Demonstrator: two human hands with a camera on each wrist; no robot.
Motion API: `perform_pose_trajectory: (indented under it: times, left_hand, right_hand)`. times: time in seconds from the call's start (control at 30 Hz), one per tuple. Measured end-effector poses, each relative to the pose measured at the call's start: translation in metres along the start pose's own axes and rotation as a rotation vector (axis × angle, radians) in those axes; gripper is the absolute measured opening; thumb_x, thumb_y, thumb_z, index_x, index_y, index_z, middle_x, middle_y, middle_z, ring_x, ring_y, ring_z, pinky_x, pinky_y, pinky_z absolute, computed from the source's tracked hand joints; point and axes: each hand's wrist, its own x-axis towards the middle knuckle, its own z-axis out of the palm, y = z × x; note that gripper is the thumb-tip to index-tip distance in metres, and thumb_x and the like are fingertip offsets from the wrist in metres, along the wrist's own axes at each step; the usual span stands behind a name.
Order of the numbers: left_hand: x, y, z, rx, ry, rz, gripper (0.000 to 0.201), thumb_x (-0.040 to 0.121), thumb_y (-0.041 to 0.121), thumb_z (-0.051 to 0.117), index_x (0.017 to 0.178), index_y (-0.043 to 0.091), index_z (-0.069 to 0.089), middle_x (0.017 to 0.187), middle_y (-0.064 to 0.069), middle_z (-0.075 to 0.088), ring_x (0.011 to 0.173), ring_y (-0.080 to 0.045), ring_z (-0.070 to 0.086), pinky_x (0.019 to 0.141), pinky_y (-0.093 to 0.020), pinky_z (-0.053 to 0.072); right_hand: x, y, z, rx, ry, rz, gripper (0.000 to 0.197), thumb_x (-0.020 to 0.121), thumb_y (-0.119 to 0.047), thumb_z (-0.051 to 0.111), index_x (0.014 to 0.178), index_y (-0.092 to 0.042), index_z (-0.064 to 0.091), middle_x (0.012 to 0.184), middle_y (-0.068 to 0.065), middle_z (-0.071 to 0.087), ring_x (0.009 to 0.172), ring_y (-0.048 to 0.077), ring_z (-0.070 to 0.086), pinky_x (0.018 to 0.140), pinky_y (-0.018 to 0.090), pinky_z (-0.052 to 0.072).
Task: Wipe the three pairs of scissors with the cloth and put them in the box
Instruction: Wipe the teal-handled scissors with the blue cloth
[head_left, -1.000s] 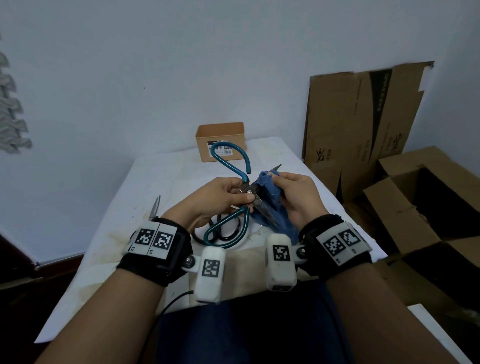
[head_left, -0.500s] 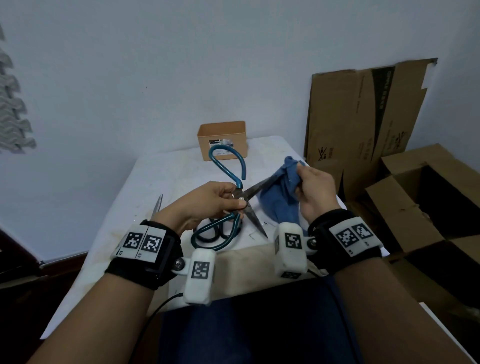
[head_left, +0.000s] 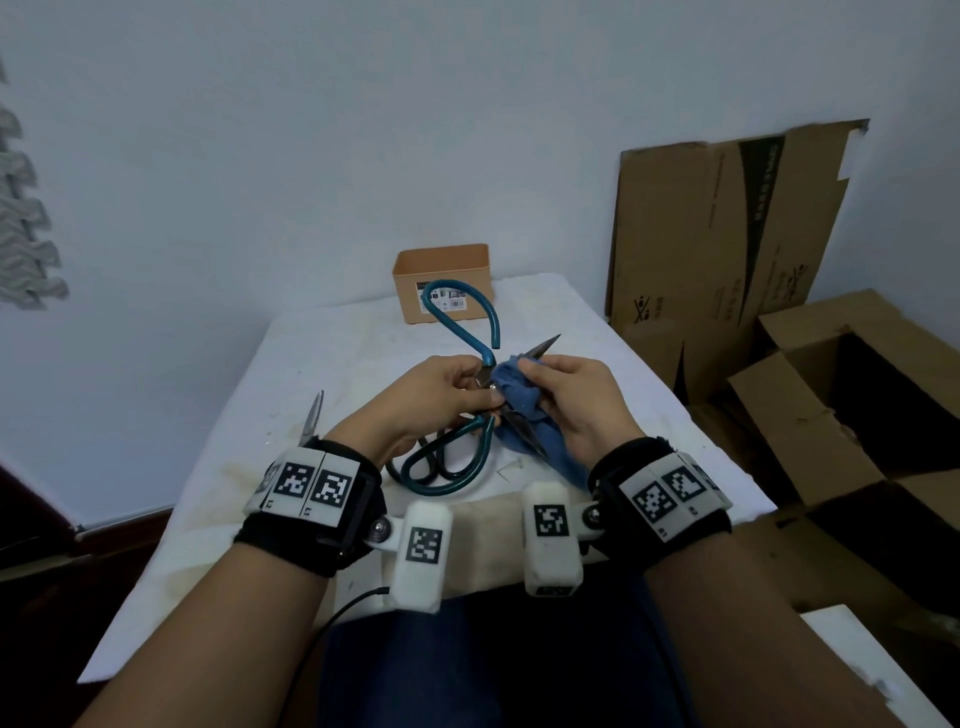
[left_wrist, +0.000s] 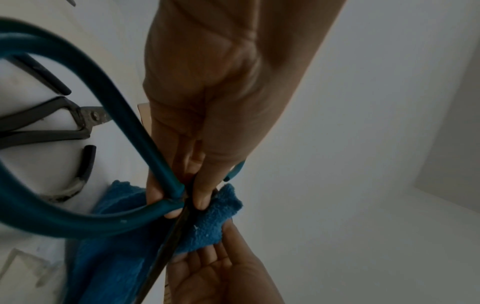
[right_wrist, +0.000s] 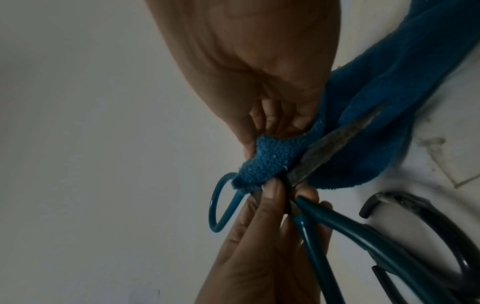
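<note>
My left hand (head_left: 457, 387) pinches the teal-handled scissors (head_left: 470, 322) at the pivot, blades spread wide above the table. My right hand (head_left: 558, 387) holds the blue cloth (head_left: 514, 395) wrapped on the upper blade by the pivot; the blade tip (head_left: 550, 343) sticks out beyond it. In the left wrist view my thumb and fingers (left_wrist: 200, 197) clamp the pivot against the cloth (left_wrist: 210, 228). The right wrist view shows the cloth (right_wrist: 270, 158) over one blade and the other blade (right_wrist: 337, 139) bare. Black-handled scissors (head_left: 441, 462) lie on the table under my hands. A third, steel pair (head_left: 311, 415) lies at the left. The tan box (head_left: 441, 283) stands at the far edge.
The white table (head_left: 332, 364) has stained patches. Flattened cardboard (head_left: 717, 244) leans on the wall at the right, and open cartons (head_left: 857, 395) sit on the floor beside the table. The wall stands close behind the box.
My right hand has brought the cloth back from near the blade tip to the pivot end. The left hand keeps its grip on the scissors, roughly in place.
</note>
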Motion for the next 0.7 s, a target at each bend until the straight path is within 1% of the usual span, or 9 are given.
perform_pose_trajectory:
  times: [0.07, 0.2, 0.33, 0.4, 0.5, 0.57, 0.6, 0.63, 0.7]
  left_hand:
    - [-0.001, 0.001, 0.0, -0.011, -0.018, -0.012, 0.008, 0.093, 0.005, 0.066, 0.097, 0.012, 0.069, 0.086, 0.0, 0.073, 0.079, -0.009, 0.069, 0.072, -0.019, 0.051]
    - [-0.002, 0.004, -0.002, 0.021, -0.046, -0.036, 0.004, 0.093, 0.008, 0.067, 0.097, 0.009, 0.067, 0.081, 0.003, 0.074, 0.074, -0.007, 0.068, 0.074, -0.025, 0.047]
    - [-0.007, 0.006, -0.004, 0.046, -0.071, -0.049, 0.006, 0.094, 0.006, 0.066, 0.09, 0.011, 0.064, 0.076, 0.003, 0.071, 0.06, -0.001, 0.062, 0.055, -0.014, 0.043]
    - [-0.011, 0.004, -0.009, 0.049, -0.072, -0.063, 0.011, 0.094, 0.006, 0.066, 0.085, 0.013, 0.064, 0.07, 0.007, 0.07, 0.058, -0.001, 0.059, 0.053, -0.013, 0.04]
    - [-0.013, 0.001, -0.02, -0.079, 0.045, -0.069, 0.004, 0.095, 0.008, 0.064, 0.093, 0.01, 0.066, 0.076, 0.004, 0.074, 0.066, -0.005, 0.065, 0.059, -0.015, 0.048]
    - [-0.01, 0.005, -0.025, -0.198, 0.175, -0.04, 0.007, 0.095, 0.007, 0.064, 0.102, 0.006, 0.066, 0.086, -0.002, 0.075, 0.074, -0.01, 0.07, 0.064, -0.018, 0.054]
    - [-0.007, 0.009, -0.027, -0.242, 0.235, -0.019, 0.011, 0.095, 0.006, 0.064, 0.105, 0.004, 0.066, 0.09, -0.006, 0.075, 0.074, -0.011, 0.071, 0.065, -0.019, 0.055]
    - [-0.004, 0.012, -0.03, -0.26, 0.287, 0.006, 0.014, 0.094, 0.006, 0.065, 0.107, 0.002, 0.067, 0.094, -0.01, 0.074, 0.074, -0.012, 0.071, 0.067, -0.02, 0.056]
    - [0.0, 0.017, -0.035, -0.164, 0.376, 0.069, 0.015, 0.093, 0.009, 0.069, 0.108, 0.006, 0.07, 0.096, -0.009, 0.074, 0.077, -0.013, 0.072, 0.074, -0.026, 0.056]
  right_hand:
    - [0.003, 0.0, -0.003, -0.001, 0.024, -0.021, 0.016, 0.092, -0.005, 0.063, 0.098, 0.009, 0.066, 0.079, 0.021, 0.068, 0.056, 0.021, 0.067, 0.048, 0.028, 0.055]
    - [0.014, -0.002, -0.01, -0.026, 0.077, -0.072, 0.012, 0.092, -0.009, 0.064, 0.084, -0.001, 0.068, 0.077, 0.011, 0.067, 0.065, 0.015, 0.064, 0.06, 0.02, 0.056]
    - [0.021, -0.007, -0.018, 0.042, 0.164, -0.111, 0.011, 0.093, -0.006, 0.061, 0.085, -0.002, 0.068, 0.068, 0.005, 0.065, 0.052, 0.006, 0.062, 0.05, 0.015, 0.051]
    - [0.027, -0.015, -0.029, 0.1, 0.238, -0.131, 0.01, 0.093, -0.004, 0.061, 0.086, -0.003, 0.068, 0.062, 0.002, 0.065, 0.051, 0.006, 0.061, 0.046, 0.014, 0.048]
    - [0.033, -0.025, -0.037, 0.201, 0.213, -0.141, 0.027, 0.099, -0.003, 0.048, 0.076, -0.004, 0.062, 0.051, -0.001, 0.063, 0.047, 0.006, 0.061, 0.046, 0.012, 0.048]
    - [0.039, -0.02, -0.03, 0.095, 0.219, -0.139, 0.032, 0.1, -0.007, 0.049, 0.069, -0.008, 0.058, 0.053, 0.002, 0.054, 0.049, 0.012, 0.053, 0.042, 0.016, 0.043]
    - [0.042, -0.018, -0.024, 0.006, 0.221, -0.141, 0.03, 0.098, -0.008, 0.051, 0.069, -0.008, 0.059, 0.058, 0.003, 0.053, 0.054, 0.013, 0.05, 0.046, 0.018, 0.043]
    - [0.049, -0.013, -0.018, -0.086, 0.204, -0.147, 0.026, 0.097, -0.007, 0.052, 0.074, -0.008, 0.064, 0.065, 0.003, 0.057, 0.061, 0.014, 0.053, 0.053, 0.02, 0.046]
    - [0.059, -0.009, -0.008, -0.257, 0.151, -0.165, 0.017, 0.094, -0.008, 0.054, 0.091, -0.012, 0.07, 0.095, 0.007, 0.068, 0.087, 0.021, 0.063, 0.079, 0.031, 0.054]
